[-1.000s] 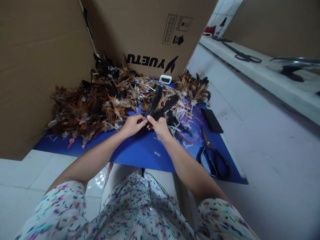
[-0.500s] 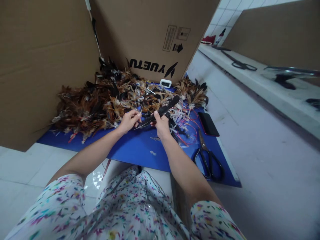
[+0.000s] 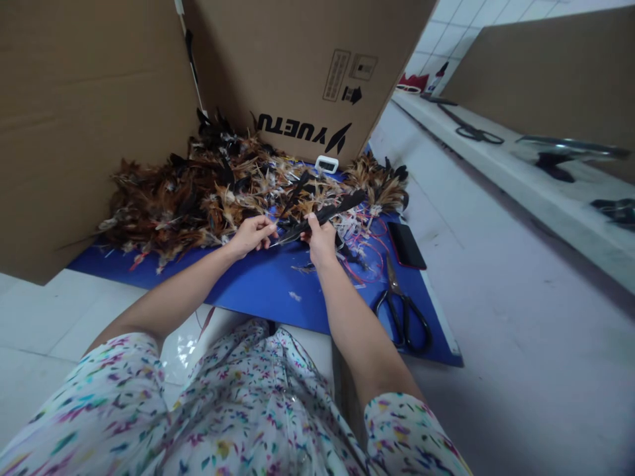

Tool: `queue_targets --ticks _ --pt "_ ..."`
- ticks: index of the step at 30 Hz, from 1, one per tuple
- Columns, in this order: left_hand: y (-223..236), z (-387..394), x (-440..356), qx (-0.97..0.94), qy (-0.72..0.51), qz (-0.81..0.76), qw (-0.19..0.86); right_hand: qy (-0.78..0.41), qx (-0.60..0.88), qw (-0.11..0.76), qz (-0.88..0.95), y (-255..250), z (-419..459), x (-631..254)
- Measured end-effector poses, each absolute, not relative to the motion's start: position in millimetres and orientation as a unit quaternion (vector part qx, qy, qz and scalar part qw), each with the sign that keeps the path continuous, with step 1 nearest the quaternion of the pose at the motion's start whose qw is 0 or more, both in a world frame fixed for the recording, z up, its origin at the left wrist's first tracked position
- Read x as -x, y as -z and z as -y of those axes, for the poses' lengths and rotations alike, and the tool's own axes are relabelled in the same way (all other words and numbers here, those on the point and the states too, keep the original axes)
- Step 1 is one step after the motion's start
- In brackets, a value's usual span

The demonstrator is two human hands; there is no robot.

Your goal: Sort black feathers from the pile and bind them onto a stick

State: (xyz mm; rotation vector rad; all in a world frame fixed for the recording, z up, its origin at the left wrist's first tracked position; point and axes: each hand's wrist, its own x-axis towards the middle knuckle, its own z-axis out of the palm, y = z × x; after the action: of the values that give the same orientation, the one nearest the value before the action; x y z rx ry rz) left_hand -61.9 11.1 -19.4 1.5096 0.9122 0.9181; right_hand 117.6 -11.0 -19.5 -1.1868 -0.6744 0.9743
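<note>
My left hand (image 3: 254,234) and my right hand (image 3: 320,242) meet over a blue board (image 3: 258,284), both closed on black feathers (image 3: 327,213). The right hand grips a small bunch whose tips point up and to the right. The left hand pinches the quill end of a thin black feather (image 3: 292,198) next to that bunch. Behind the hands lies a big heap of brown and black feathers (image 3: 198,192). Red and white strings (image 3: 367,241) lie tangled just right of my right hand.
Black scissors (image 3: 403,311) and a dark phone (image 3: 405,244) rest on the board's right side. Cardboard boxes (image 3: 297,73) wall in the back and left. A small white clip (image 3: 327,164) sits by the box. More scissors (image 3: 473,132) lie on a far white ledge.
The black feathers have tilted from upright to lying low toward the right. My left hand has drawn a thin feather apart from the bunch. The view has shifted slightly.
</note>
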Motion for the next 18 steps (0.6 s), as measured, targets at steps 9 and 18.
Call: queue_targets --ticks 9,18 --pt "18.9 -2.3 56.7 -0.647 -0.334 -0.374 0.575 -0.416 0.507 0.695 0.294 22.2 5.7 -119.3" --pt "15.1 -1.1 58.8 -0.673 -0.29 -0.373 0.569 -0.409 0.509 0.692 0.307 26.7 3.6 -119.3"
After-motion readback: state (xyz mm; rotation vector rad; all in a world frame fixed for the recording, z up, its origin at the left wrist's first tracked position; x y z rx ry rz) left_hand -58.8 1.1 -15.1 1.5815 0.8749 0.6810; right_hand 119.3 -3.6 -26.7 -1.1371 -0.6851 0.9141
